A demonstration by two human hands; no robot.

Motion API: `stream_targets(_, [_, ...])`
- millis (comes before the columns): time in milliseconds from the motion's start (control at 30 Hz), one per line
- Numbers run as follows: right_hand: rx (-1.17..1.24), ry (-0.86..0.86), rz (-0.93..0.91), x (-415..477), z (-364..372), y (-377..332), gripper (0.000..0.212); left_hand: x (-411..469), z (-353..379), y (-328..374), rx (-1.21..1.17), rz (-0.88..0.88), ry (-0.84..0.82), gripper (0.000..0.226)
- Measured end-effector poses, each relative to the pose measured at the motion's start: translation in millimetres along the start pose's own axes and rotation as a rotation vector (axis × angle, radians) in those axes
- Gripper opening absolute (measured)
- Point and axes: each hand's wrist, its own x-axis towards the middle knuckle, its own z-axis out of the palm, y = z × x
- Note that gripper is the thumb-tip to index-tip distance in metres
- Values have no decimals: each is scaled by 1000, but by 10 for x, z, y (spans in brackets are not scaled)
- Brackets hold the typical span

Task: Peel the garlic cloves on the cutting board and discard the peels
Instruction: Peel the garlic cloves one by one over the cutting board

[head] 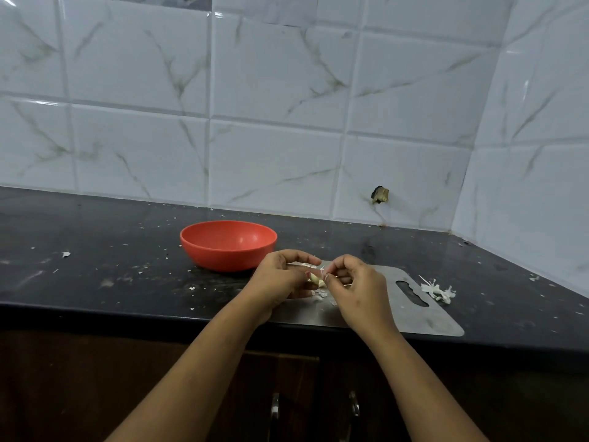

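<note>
Both hands are up over the board [424,319], w/ one clove [317,280] caught between them, just above the steel, not resting on it. L hand [280,280]: fingers curled in, gripping the clove from its own side. R hand [357,290]: thumb & forefinger nipped tight on a thin bit of skin [323,269] at the clove's upper end, other fingers folded under. Neither hand is free.

What counts: the clove sits directly left of the R fingertips, touching both hands. Its long axis looks to run from up-left to down-right, tho most of it is hidden by fingers, so can't be sure. A pull by the R hand would prob. go rightward, away from the L grip.

A few scraps [320,295] lie on the board right below. The peel heap [438,290] is on the counter [95,275] just past the board's handle end, so the R hand is nearer. The red bowl [228,247] is behind-left, nearer the L hand. Peeling looks partway, I'd say.
</note>
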Motion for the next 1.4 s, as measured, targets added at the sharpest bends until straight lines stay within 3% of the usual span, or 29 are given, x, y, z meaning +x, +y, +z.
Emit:
stream_targets(267, [-52,85,29,14,15,35,19,11,15,-18,16,10,46,21])
stream_targets(400, [-156,26,60,26,20,70,24,33,15,-30,9,26,131,21])
stream_targets(567, [-129,41,61,28,30,62,8,70,-7,-57,6,19,232,11])
stream_targets(833, [-130,-34,6,26,51,25,11,53,-38,-62,-27,42,303,14])
stream_targets(1033, [-211,-78,64,50,34,49,31,51,-105,79,-20,113,358,18])
stream_targets(1233, [-278,-130,73,64,69,73,27,67,-601,434,217,293,579,24])
stream_targets(1400, [-283,-128,88,62,83,80,27,99,-961,370,583,283,634,28])
